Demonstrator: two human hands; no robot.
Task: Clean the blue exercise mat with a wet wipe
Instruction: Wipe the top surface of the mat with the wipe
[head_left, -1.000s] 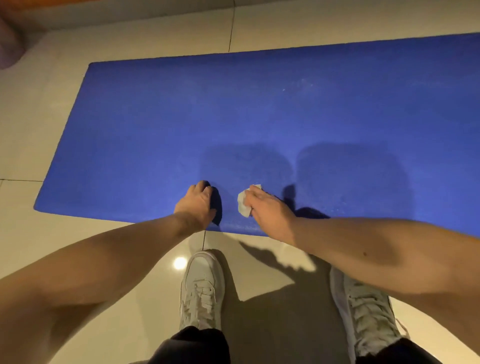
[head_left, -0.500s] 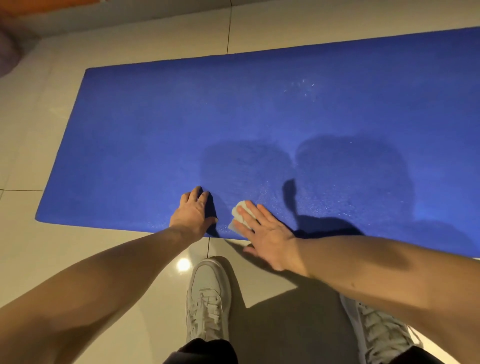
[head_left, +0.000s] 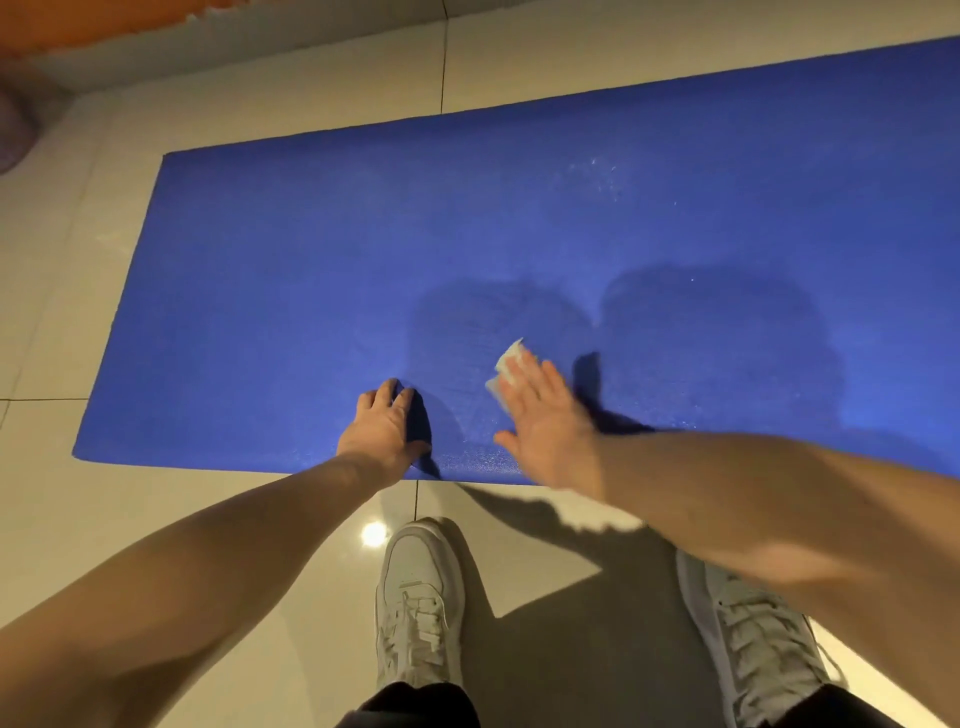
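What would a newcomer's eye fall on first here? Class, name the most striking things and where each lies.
The blue exercise mat fills the middle, spread on pale floor tiles. Near its front edge the right hand presses a white wet wipe flat onto it, with the left hand resting on the mat just beside. Two white sneakers stand on the tiles at the bottom.

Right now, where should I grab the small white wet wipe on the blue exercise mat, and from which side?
Likely the exposed far corner of the small white wet wipe, from the far left: the rest lies flat on the blue exercise mat, pressed under the right hand.
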